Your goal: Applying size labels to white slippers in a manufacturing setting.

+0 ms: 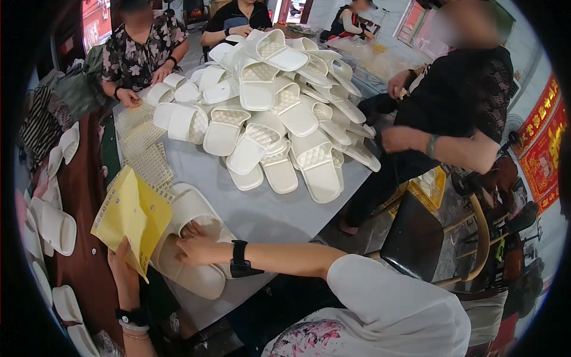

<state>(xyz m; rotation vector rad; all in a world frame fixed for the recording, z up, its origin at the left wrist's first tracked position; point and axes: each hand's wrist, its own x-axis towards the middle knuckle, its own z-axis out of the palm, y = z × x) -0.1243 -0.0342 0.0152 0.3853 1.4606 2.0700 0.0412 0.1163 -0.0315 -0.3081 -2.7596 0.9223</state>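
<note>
A yellow sheet (135, 215) with small marks along its edges is held up by my left hand (123, 266), fingers closed on its lower edge. My right hand (201, 246) reaches across to a pair of off-white slippers at the table's near corner. Its bent fingers touch the near slipper (205, 279) by the strap; whatever small thing they may pinch is hidden. Just beyond lies the far slipper (193, 202), partly behind the hand. Patterned sheets (151, 163) with rows of small marks lie by the table's left edge.
A large heap of white slippers (259, 86) covers the far part of the grey table (250, 214). More slippers (53, 225) line the brown surface at left. One person stands at right, others work beyond the table. A chair (413, 244) and a yellow crate (437, 187) stand at right.
</note>
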